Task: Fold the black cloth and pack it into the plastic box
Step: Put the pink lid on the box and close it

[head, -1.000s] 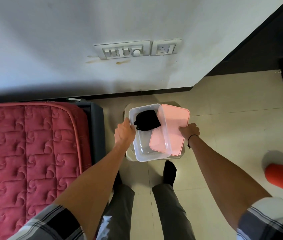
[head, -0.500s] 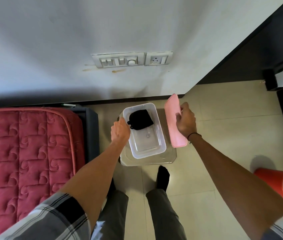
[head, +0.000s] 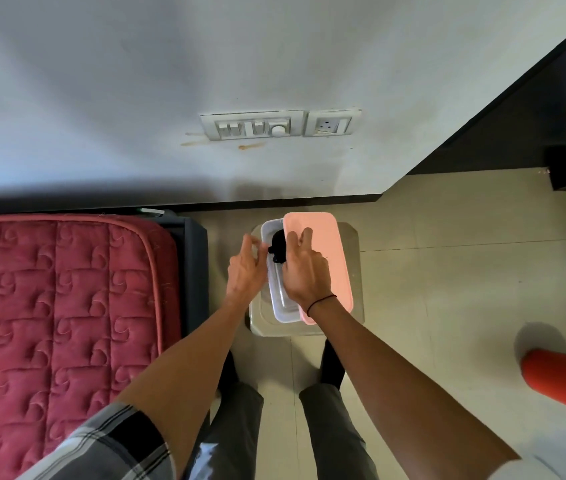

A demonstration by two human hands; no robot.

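the black cloth (head: 277,249) is lying bunched at the far end of the clear plastic box (head: 276,299), already inside it, so the packing itself looks done and only the closing is left. the pink lid (head: 326,251) is sitting over the right side of the box, offset so the left strip is showing open with the cloth peeking out there; it looks to be on its way across rather than seated. the right hand (head: 304,271) is lying flat on the lid, fingers spread and pressing down on its left part, probably to slide and steer it over the rim. the left hand (head: 245,268) is hovering at the box's left edge with fingers loosely parted, holding nothing that i can make out; whether it is touching the wall i cannot tell, though it seems placed there to steady the box. the box is resting on a low pale stool (head: 356,271) on the tiled floor (head: 447,271), just in front of the person's feet, which is keeping everything in easy reach. a red quilted mattress (head: 60,306) is lying to the left, and an orange-red object (head: 558,379) is showing at the right edge.
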